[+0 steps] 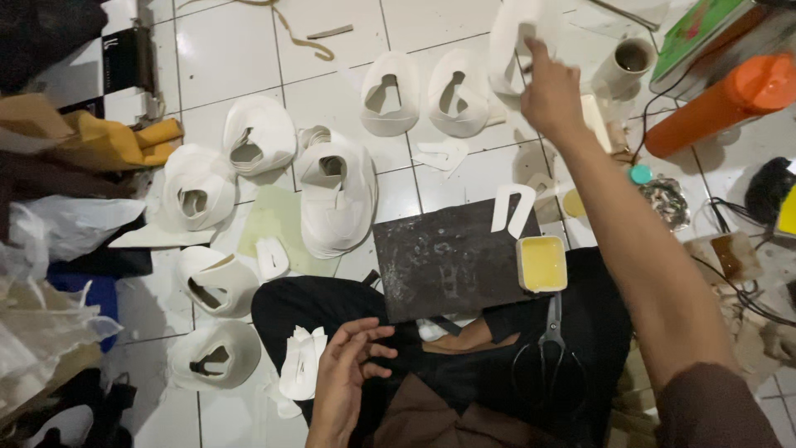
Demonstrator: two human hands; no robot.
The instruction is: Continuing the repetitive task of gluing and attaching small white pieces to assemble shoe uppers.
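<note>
My right hand (549, 90) reaches far forward and pinches a curved white cut piece (510, 41), holding it above the tiled floor. My left hand (347, 373) hovers low over my lap with fingers spread and nothing in it, beside a small bundle of white cut pieces (300, 362). A dark work board (444, 257) lies across my knees, with a white U-shaped piece (512, 207) on its far corner and a square tub of yellow glue (541, 264) at its right edge. Black scissors (549, 353) rest on my lap.
Several stacks of white shoe-upper pieces (336, 195) are spread over the white tile floor (340, 99). An orange bottle (725, 99), a roll (626, 62), and cables sit at the right. Yellow cloth (116, 141) and plastic bags (50, 290) crowd the left.
</note>
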